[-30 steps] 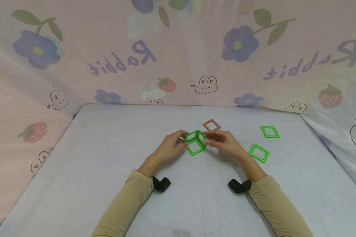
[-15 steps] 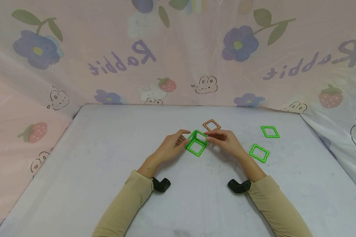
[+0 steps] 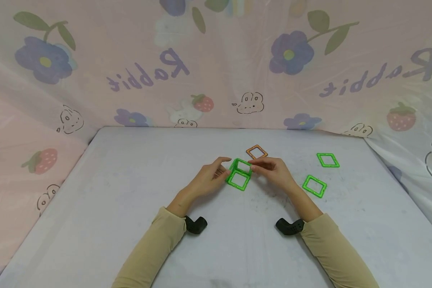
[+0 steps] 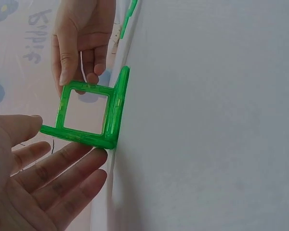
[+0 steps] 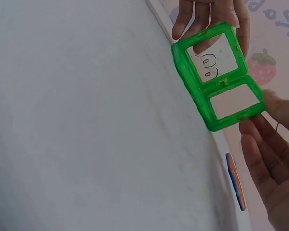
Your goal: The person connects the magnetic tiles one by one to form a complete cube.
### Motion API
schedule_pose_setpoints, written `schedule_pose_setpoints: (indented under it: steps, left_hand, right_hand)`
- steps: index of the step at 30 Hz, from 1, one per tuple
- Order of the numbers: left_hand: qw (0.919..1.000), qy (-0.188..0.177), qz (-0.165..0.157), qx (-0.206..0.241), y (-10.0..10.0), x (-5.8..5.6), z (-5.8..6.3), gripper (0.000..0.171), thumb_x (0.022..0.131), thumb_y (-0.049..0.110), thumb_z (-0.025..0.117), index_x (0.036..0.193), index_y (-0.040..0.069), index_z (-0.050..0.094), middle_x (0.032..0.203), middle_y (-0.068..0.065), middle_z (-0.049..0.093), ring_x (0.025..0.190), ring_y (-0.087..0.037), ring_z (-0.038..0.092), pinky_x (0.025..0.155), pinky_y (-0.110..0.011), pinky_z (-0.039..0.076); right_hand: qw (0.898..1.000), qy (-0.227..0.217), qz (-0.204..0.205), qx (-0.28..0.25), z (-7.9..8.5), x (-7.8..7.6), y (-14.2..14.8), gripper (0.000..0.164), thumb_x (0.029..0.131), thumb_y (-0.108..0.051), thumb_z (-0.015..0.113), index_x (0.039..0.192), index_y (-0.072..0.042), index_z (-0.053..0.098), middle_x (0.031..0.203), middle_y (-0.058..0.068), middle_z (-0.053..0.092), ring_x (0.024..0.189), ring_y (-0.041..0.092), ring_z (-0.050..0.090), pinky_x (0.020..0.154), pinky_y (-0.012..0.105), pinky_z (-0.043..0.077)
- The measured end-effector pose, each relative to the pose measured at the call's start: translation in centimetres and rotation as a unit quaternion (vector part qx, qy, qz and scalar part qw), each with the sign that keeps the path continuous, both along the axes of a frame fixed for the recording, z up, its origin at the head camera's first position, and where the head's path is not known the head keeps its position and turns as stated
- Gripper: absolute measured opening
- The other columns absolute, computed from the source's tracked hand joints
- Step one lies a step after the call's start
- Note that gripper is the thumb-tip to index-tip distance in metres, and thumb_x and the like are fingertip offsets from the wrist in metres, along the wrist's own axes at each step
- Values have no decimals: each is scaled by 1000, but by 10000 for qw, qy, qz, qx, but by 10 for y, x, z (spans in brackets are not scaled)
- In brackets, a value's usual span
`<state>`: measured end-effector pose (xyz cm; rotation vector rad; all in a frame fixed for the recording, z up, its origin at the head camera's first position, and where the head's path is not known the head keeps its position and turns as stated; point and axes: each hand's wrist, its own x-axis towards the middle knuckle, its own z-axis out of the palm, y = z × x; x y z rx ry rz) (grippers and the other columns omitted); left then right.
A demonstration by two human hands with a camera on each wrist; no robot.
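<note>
Several green square-frame magnetic tiles (image 3: 243, 173) are joined at their edges into a partial, open-sided box at mid-table. My left hand (image 3: 208, 175) holds its left side, thumb on one edge and fingers spread along the outer face in the left wrist view. From the other side, my right hand (image 3: 273, 171) pinches a tile edge between thumb and fingertips. The right wrist view shows two square openings of the joined tiles (image 5: 196, 91) side by side, with a third tile edge-on against the tabletop.
Behind my right hand lies an orange square tile (image 3: 252, 148). Two loose green tiles lie flat to the right, a farther one (image 3: 325, 154) and a nearer one (image 3: 318, 180). A patterned cloth (image 3: 216, 80) hangs beyond the white table (image 3: 129, 176).
The green box has turned between my hands, its front tile shifting slightly right and toward me. Both hands keep nearly the same place, and the loose tiles have not moved.
</note>
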<state>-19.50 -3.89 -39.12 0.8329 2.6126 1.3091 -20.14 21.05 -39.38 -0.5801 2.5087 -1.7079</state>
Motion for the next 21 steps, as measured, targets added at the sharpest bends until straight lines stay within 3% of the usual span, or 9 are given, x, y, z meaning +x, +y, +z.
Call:
schedule_pose_setpoints:
  steps: [4,9,16,21]
  left_hand:
    - [10000,-62,-61,0,1,1,2,41,97,24,48,135,10,40,101,-7,68,93,-17,63,84,-30,50]
    - [9999,-20,-106,6,1,1,2,42,97,22,49,136,11,40,99,-8,68,91,-16,63,82,-28,50]
    - [9999,65,-151,46,1,1,2,43,96,21,50,137,9,39,97,-7,69,89,-16,63,81,-27,51]
    - [9998,48,-177,61,1,2,3,45,96,21,51,137,9,39,97,-6,68,89,-15,63,80,-26,51]
  right_hand:
    - [9999,-47,-137,84,13,7,-7,26,88,-6,61,112,4,64,105,25,63,87,7,66,77,21,52]
    - [9996,-38,-216,160,19,10,-10,26,88,-3,60,111,7,63,107,27,63,86,4,65,76,17,51]
    - [9992,3,-321,252,-3,-3,-4,26,89,-14,62,112,-2,66,109,19,65,88,-5,61,78,12,48]
    - [9989,120,-363,264,-7,-6,-3,28,88,-20,64,111,-5,66,109,17,66,89,-6,61,79,14,49]
